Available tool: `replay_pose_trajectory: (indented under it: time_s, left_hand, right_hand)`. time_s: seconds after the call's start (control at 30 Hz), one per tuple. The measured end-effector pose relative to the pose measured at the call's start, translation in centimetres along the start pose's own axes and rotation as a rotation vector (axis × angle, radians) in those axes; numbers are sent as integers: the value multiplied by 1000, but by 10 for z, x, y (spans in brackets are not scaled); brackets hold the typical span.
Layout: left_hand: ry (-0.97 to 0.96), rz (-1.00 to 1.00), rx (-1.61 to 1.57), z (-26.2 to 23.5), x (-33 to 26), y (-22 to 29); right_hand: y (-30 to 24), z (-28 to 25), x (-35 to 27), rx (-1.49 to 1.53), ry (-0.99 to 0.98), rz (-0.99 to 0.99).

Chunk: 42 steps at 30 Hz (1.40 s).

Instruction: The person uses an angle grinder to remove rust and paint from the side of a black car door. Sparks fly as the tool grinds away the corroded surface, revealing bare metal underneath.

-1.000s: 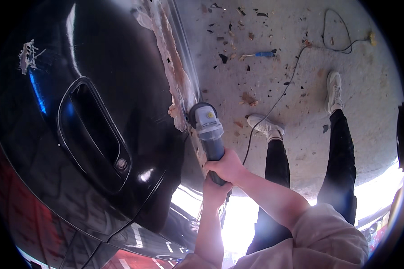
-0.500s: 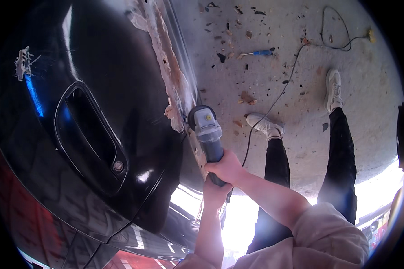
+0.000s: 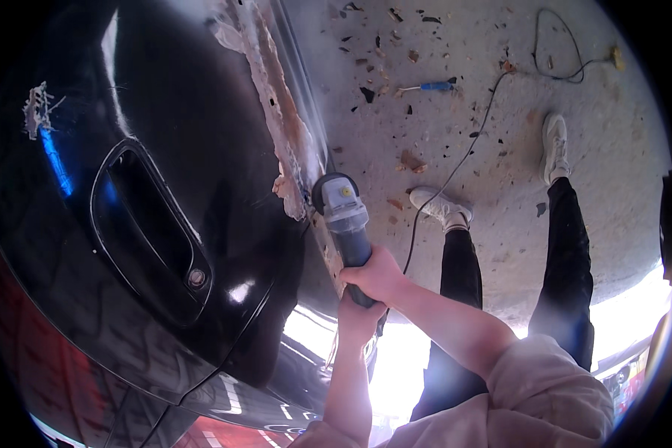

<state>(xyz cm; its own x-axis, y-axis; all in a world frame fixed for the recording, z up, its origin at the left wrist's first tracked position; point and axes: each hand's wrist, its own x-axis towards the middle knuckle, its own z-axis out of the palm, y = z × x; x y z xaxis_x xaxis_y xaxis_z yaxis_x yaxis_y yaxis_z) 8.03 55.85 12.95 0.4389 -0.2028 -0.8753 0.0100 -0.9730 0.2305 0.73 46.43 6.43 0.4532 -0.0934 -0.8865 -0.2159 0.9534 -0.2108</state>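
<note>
Both hands, the right hand point(image 3: 377, 275) above the left hand point(image 3: 357, 317), gripped the angle grinder point(image 3: 343, 216) to steady its head just beyond them against the black car door's point(image 3: 201, 187) rusted edge point(image 3: 280, 142).

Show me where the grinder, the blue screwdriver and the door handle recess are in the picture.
grinder point(image 3: 345, 216): head view, on its grey body near the head.
blue screwdriver point(image 3: 434, 86): head view, on its blue handle, lying on the floor.
door handle recess point(image 3: 153, 231): head view, in the middle of the dark hollow in the black car door.
</note>
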Motion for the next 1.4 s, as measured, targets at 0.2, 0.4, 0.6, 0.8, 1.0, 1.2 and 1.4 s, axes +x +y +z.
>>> replay_pose_trajectory:
  time_s: [0.2, 0.4, 0.6, 0.8, 1.0, 1.2, 1.4]
  left_hand:
    - [-60, -29, -59, -1, 8, 0]
    - [-36, -41, -28, 0, 2, 0]
    - [-27, -94, -58, 0, -12, 16]
    - [4, -4, -113, 7, -13, 24]
    - [-64, -31, -128, 5, 0, -6]
    - [-30, -37, -62, 5, 6, 3]
    - [-50, -85, -8, 2, 2, -3]
  right_hand:
    - [4, -1, 9, 42, 0, 43]
    - [-6, -2, -3, 2, -6, 13]
    - [1, 2, -6, -3, 1, -10]
    - [-4, -2, -3, -28, -7, -8]
    - [4, -3, 5, -19, 24, 17]
    - [3, -5, 9, 16, -22, 46]
    - [0, -2, -5, -10, 10, 26]
